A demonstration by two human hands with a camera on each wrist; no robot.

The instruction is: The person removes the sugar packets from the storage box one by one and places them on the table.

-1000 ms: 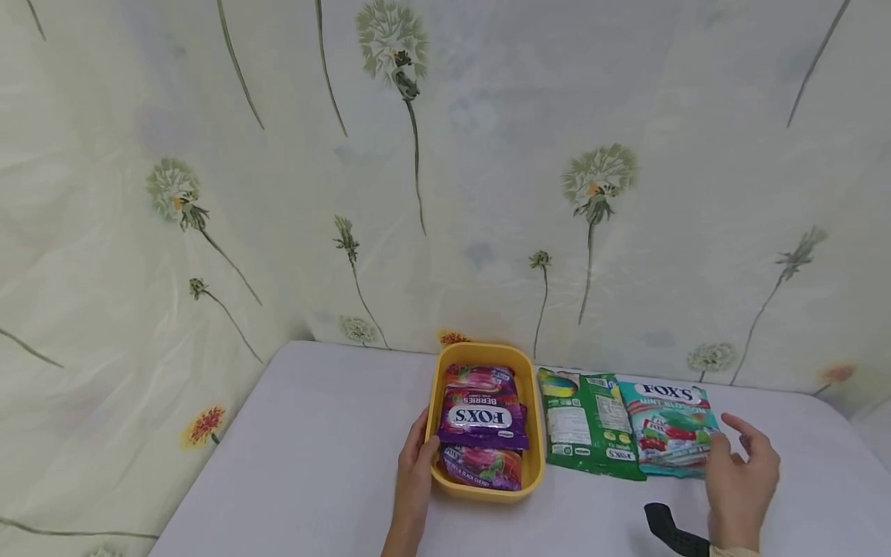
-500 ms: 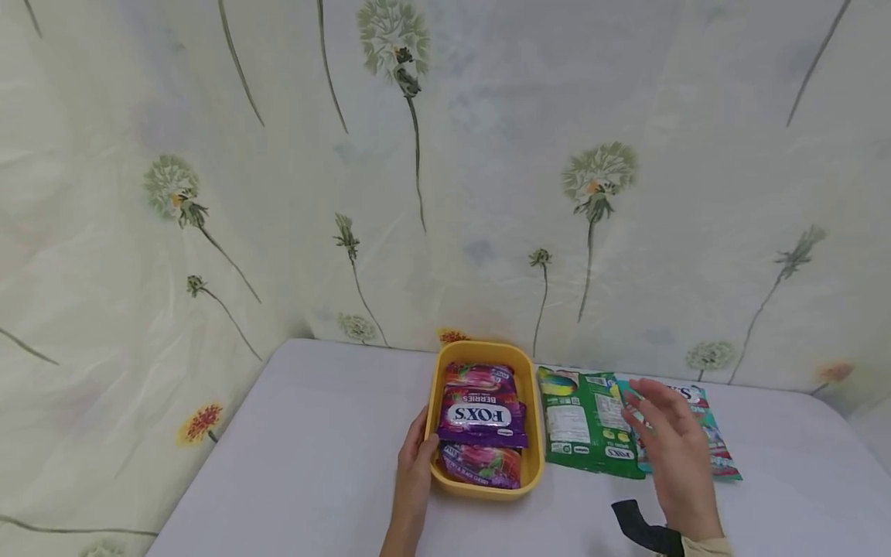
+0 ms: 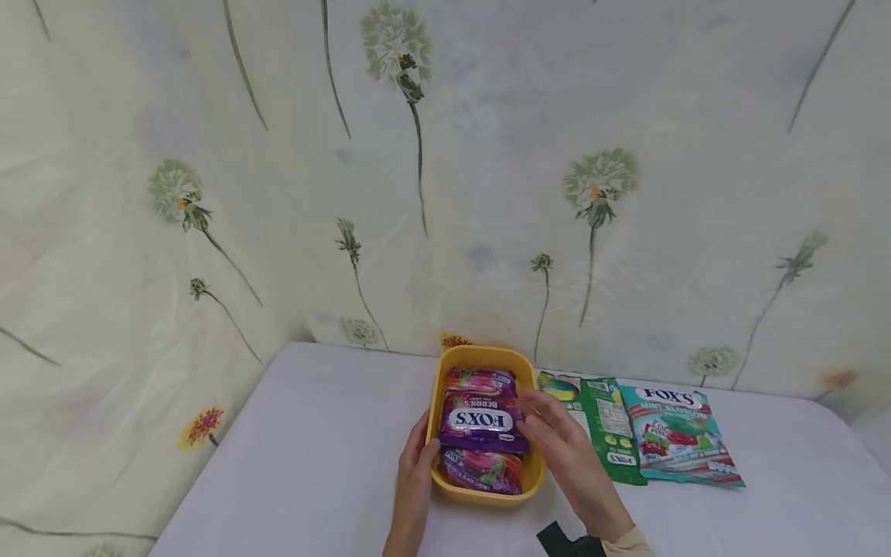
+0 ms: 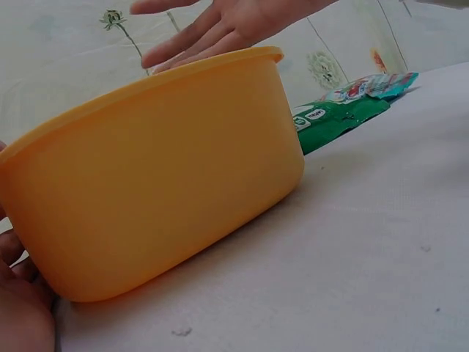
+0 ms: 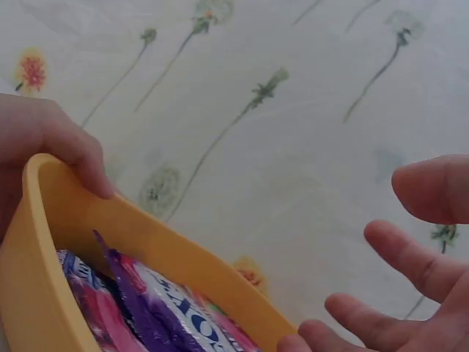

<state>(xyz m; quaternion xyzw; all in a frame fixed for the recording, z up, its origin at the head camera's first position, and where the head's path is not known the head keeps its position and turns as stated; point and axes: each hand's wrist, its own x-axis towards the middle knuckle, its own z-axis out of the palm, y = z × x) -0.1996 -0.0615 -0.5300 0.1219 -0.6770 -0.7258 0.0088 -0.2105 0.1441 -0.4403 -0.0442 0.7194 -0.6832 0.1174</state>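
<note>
A yellow plastic tub (image 3: 487, 498) stands on the white table with several bags of candy in it, a purple Fox's Berries bag (image 3: 480, 420) lying on top. My left hand (image 3: 414, 483) grips the tub's left side, its thumb over the rim in the right wrist view. Above the tub's right rim, my right hand (image 3: 574, 464) holds nothing; its fingers (image 5: 410, 257) are spread and loosely bent. That hand partly covers a green Fox's bag (image 3: 614, 433) in the head view. Right beside the green bag lies a teal Fox's Mint Blossom bag (image 3: 678, 433).
Behind the table (image 3: 334, 433) hangs a pale sheet (image 3: 480, 193) printed with dandelions, meeting the back edge close behind the tub and bags. A black strap piece (image 3: 571, 541) juts from the right wrist.
My right hand has moved left from the teal bag, across the green bag, to the tub's right rim. The teal bag shows fully again. My left hand and the tub have stayed put.
</note>
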